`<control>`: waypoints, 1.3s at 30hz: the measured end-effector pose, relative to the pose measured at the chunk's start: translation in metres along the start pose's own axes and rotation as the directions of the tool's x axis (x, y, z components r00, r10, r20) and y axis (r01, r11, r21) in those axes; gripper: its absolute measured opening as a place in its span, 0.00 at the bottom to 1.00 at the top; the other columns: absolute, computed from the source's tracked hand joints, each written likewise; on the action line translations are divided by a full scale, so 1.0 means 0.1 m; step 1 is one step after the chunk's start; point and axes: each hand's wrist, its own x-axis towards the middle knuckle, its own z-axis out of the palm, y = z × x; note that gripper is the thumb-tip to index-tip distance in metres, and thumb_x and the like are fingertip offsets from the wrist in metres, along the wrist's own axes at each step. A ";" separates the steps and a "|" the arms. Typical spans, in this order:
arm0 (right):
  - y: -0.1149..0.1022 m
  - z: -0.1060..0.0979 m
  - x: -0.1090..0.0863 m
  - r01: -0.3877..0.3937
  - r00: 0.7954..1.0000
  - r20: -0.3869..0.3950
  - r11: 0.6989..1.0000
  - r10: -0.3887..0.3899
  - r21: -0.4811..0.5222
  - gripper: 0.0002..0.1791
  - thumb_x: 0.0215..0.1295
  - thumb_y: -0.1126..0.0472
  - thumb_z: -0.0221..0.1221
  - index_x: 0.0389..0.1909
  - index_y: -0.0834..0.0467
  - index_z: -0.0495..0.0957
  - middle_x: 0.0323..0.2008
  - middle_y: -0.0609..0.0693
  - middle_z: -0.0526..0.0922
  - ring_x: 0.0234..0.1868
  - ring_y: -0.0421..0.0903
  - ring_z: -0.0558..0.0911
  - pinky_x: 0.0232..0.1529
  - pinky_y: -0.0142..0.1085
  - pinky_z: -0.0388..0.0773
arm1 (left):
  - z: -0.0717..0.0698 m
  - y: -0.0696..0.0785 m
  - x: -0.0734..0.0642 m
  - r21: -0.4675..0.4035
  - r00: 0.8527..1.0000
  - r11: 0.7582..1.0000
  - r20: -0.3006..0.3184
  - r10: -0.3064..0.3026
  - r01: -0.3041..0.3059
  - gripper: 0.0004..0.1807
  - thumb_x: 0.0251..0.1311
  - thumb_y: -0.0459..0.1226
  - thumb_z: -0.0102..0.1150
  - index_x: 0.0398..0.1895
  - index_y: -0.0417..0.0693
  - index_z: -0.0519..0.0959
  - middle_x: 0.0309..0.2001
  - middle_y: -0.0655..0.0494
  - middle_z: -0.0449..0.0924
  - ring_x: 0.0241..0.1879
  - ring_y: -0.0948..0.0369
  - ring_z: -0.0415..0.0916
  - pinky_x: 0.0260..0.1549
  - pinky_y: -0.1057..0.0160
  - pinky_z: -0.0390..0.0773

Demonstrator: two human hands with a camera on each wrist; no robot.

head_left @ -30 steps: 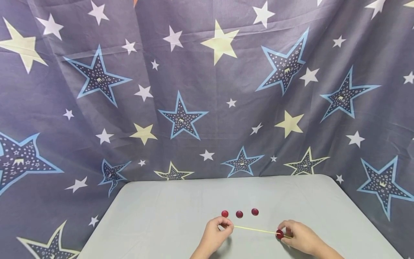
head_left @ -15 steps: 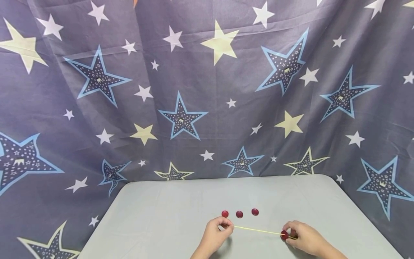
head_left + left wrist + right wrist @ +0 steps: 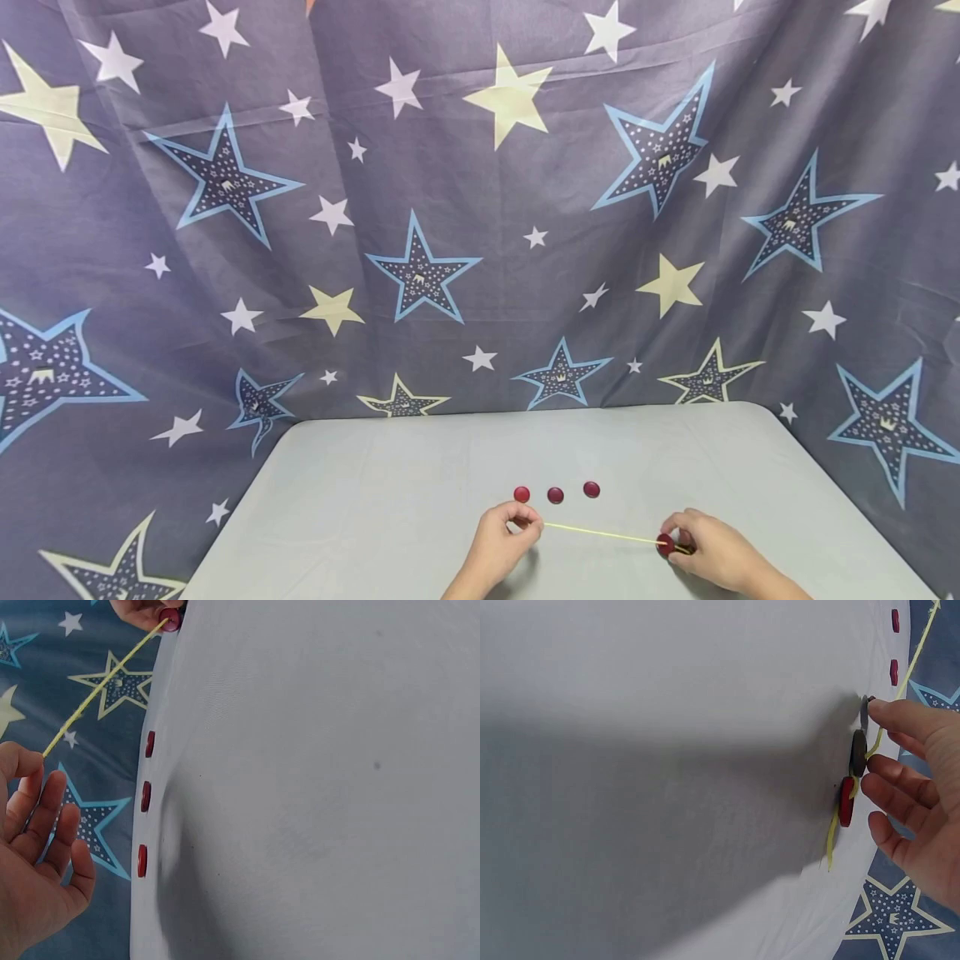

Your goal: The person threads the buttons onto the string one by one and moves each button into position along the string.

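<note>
My left hand (image 3: 501,543) pinches one end of a thin yellow string (image 3: 600,533) between thumb and index finger, its other fingers loosely bent. The string runs taut to a round red button (image 3: 664,546), passing through its middle. My right hand (image 3: 708,546) pinches this button at the edge. In the right wrist view, a dark-backed button (image 3: 859,754) and a red button (image 3: 847,801) also sit on the string behind the pinched one, and a loose string tail (image 3: 831,840) hangs past them. The right fingers partly hide the buttons in the head view.
Three loose buttons lie in a row beyond my hands: a bright red button (image 3: 522,494), a dark red button (image 3: 555,496) and another dark red button (image 3: 592,490). All rest on a pale grey table (image 3: 390,500). A star-patterned curtain (image 3: 450,183) hangs behind the table.
My right hand has moved a little to the right with the button, lengthening the stretch of string between the hands. My left hand stays in place, and the loose buttons have not moved.
</note>
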 end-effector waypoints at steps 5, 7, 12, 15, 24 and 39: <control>-0.01 0.01 -0.01 -0.046 0.999 -0.014 0.998 0.045 -0.048 0.13 0.47 0.58 0.69 0.35 0.51 0.78 0.24 0.41 0.70 0.23 0.31 0.64 0.25 0.29 0.63 | 0.00 -0.02 0.00 0.011 1.000 1.000 0.005 -0.008 0.008 0.02 0.51 0.37 0.63 0.25 0.49 0.81 0.25 0.64 0.79 0.30 0.73 0.72 0.28 0.73 0.70; 0.00 0.01 -0.01 -0.051 0.999 -0.015 0.997 0.051 -0.056 0.13 0.47 0.58 0.69 0.35 0.51 0.78 0.24 0.41 0.70 0.23 0.31 0.64 0.25 0.29 0.63 | 0.00 -0.03 0.00 0.012 1.000 1.000 0.007 -0.010 0.010 0.02 0.51 0.37 0.63 0.26 0.49 0.81 0.25 0.64 0.79 0.30 0.73 0.72 0.28 0.73 0.70; 0.02 0.01 -0.02 -0.005 1.000 -0.023 0.997 0.003 -0.078 0.12 0.47 0.58 0.68 0.34 0.51 0.78 0.24 0.41 0.69 0.23 0.31 0.63 0.24 0.29 0.62 | 0.01 -0.04 0.00 0.007 1.000 1.000 0.007 -0.007 0.007 0.02 0.51 0.37 0.63 0.25 0.49 0.81 0.25 0.64 0.78 0.29 0.73 0.72 0.27 0.73 0.70; 0.04 0.02 -0.03 0.010 0.999 -0.031 0.996 -0.013 -0.092 0.12 0.47 0.58 0.68 0.34 0.50 0.78 0.24 0.40 0.68 0.22 0.30 0.62 0.24 0.29 0.61 | 0.01 -0.04 0.01 0.001 1.000 1.000 0.004 -0.002 0.002 0.02 0.50 0.37 0.63 0.25 0.49 0.81 0.25 0.64 0.78 0.29 0.73 0.72 0.27 0.73 0.70; 0.06 0.03 -0.03 0.037 0.998 -0.049 0.993 -0.043 -0.112 0.13 0.47 0.57 0.68 0.34 0.51 0.79 0.24 0.39 0.67 0.22 0.29 0.62 0.24 0.29 0.60 | 0.05 0.01 0.00 -0.029 1.000 1.000 0.011 0.009 -0.008 0.03 0.51 0.37 0.64 0.26 0.48 0.81 0.26 0.59 0.80 0.29 0.73 0.71 0.27 0.74 0.68; 0.04 0.00 0.01 0.042 0.997 -0.067 0.999 -0.042 0.005 0.12 0.48 0.56 0.68 0.34 0.53 0.78 0.27 0.42 0.73 0.25 0.30 0.67 0.26 0.30 0.67 | 0.06 0.03 0.01 -0.034 1.000 0.999 0.018 0.024 -0.023 0.03 0.51 0.38 0.64 0.27 0.49 0.81 0.27 0.57 0.82 0.30 0.73 0.71 0.28 0.74 0.69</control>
